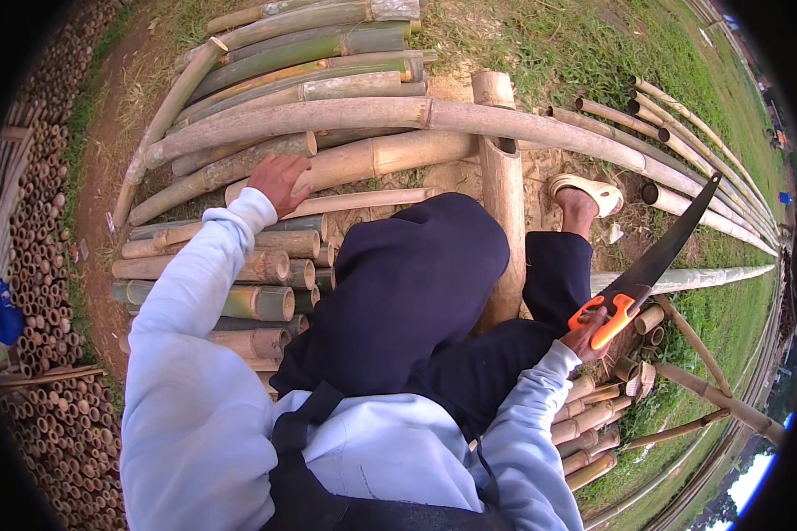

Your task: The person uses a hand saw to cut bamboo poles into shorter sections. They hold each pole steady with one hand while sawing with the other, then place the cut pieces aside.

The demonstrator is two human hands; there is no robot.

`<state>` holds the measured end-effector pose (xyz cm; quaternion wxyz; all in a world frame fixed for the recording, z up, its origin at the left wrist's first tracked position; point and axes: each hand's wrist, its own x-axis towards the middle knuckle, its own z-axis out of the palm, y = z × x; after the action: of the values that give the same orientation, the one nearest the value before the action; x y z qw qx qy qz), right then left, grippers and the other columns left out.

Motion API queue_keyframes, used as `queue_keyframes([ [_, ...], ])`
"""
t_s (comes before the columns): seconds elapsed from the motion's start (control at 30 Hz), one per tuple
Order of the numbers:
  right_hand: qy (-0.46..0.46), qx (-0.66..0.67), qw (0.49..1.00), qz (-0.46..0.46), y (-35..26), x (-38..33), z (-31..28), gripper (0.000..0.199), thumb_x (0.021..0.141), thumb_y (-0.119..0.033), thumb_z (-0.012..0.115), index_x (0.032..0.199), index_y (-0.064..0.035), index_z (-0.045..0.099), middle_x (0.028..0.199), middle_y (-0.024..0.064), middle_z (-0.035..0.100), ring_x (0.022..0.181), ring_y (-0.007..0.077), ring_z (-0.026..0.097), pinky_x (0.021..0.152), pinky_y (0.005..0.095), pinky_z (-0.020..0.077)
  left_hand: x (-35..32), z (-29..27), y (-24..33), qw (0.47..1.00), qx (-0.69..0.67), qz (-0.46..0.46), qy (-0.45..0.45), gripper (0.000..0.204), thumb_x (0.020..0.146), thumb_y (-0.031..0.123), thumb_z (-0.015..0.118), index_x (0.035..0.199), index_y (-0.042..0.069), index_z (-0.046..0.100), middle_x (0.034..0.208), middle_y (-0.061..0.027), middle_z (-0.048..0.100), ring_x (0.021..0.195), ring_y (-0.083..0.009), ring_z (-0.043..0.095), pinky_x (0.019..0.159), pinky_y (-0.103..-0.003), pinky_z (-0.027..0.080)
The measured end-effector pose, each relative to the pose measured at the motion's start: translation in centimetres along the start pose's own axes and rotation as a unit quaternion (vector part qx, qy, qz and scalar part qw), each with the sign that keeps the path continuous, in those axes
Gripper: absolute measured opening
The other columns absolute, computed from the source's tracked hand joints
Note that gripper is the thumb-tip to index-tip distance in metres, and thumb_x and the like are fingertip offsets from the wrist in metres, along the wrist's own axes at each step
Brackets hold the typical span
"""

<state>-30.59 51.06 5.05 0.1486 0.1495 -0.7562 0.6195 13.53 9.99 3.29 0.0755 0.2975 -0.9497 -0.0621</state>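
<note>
My right hand [586, 336] is closed round the orange handle of a hand saw [660, 252]. Its dark blade slants up and away to the right, over bamboo poles and apart from the pole across the middle. On the left, my left hand [281, 183] grips a thick bamboo pole [398, 152], fingers bent over its top. That pole runs to an upright-looking bamboo post [502, 190] with a hole in its top. A longer bamboo pole [345, 115] lies across just beyond it.
Cut bamboo lengths [266, 265] are stacked beside my left knee, with more short pieces [593, 434] at lower right. Further poles [328, 44] lie at the far side. Long poles [700, 159] stretch off right. A large bamboo pile [62, 416] stands at far left.
</note>
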Motion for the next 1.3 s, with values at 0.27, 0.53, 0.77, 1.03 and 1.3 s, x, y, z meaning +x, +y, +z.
queue_keyframes([
  [0.27, -0.010, -0.031, 0.999, -0.015, -0.8, 0.1, 0.4, 0.028, 0.101, -0.013, 0.067, 0.076, -0.0006, 0.063, 0.065, 0.0043, 0.059, 0.064, 0.0157, 0.058, 0.069, 0.0356, 0.0523, -1.4, 10.5, 3.4, 0.962, -0.040, -0.159, -0.220, 0.056, 0.089, 0.038, 0.073, 0.134, 0.006, 0.061, 0.133, -0.0185, 0.064, 0.127, -0.0371, 0.059, 0.109, -0.047, 0.047],
  [0.53, -0.002, -0.040, 0.999, -0.028, -0.2, -0.1, 0.6, 0.027, 0.098, -0.014, 0.073, 0.077, 0.0016, 0.068, 0.063, 0.0053, 0.059, 0.059, 0.0156, 0.054, 0.061, 0.0356, 0.0488, -0.5, 10.6, 3.2, 0.949, -0.007, -0.176, -0.261, 0.057, 0.084, 0.031, 0.080, 0.133, 0.009, 0.061, 0.135, -0.0152, 0.063, 0.131, -0.0323, 0.058, 0.110, -0.045, 0.045],
  [0.77, 0.013, -0.006, 1.000, 0.003, 0.0, 0.3, 0.7, 0.025, 0.097, -0.016, 0.073, 0.081, 0.0008, 0.067, 0.064, 0.0057, 0.059, 0.060, 0.0168, 0.055, 0.062, 0.0359, 0.0490, -2.7, 8.7, 1.8, 0.990, -0.017, -0.095, -0.103, 0.055, 0.085, 0.021, 0.075, 0.137, 0.017, 0.057, 0.115, -0.0117, 0.069, 0.105, -0.0345, 0.069, 0.089, -0.046, 0.055],
  [1.03, 0.038, 0.028, 0.998, 0.042, -0.1, 0.5, 0.6, 0.024, 0.097, -0.018, 0.073, 0.082, -0.0006, 0.067, 0.066, 0.0043, 0.058, 0.063, 0.0163, 0.054, 0.062, 0.0348, 0.0467, -1.4, 1.3, -0.2, 0.995, 0.079, 0.040, 0.050, 0.073, 0.087, 0.006, 0.063, 0.152, 0.035, 0.047, 0.088, -0.0086, 0.058, 0.079, -0.0317, 0.067, 0.071, -0.046, 0.056],
  [1.3, 0.030, 0.031, 0.999, 0.019, 0.6, 0.5, 0.3, 0.024, 0.098, -0.017, 0.073, 0.080, -0.0016, 0.066, 0.066, 0.0031, 0.057, 0.062, 0.0155, 0.053, 0.062, 0.0337, 0.0455, 4.7, -5.8, -5.2, 0.976, 0.182, 0.049, 0.112, 0.091, 0.085, 0.003, 0.064, 0.159, 0.047, 0.035, 0.082, -0.0071, 0.056, 0.075, -0.0284, 0.066, 0.067, -0.044, 0.057],
])
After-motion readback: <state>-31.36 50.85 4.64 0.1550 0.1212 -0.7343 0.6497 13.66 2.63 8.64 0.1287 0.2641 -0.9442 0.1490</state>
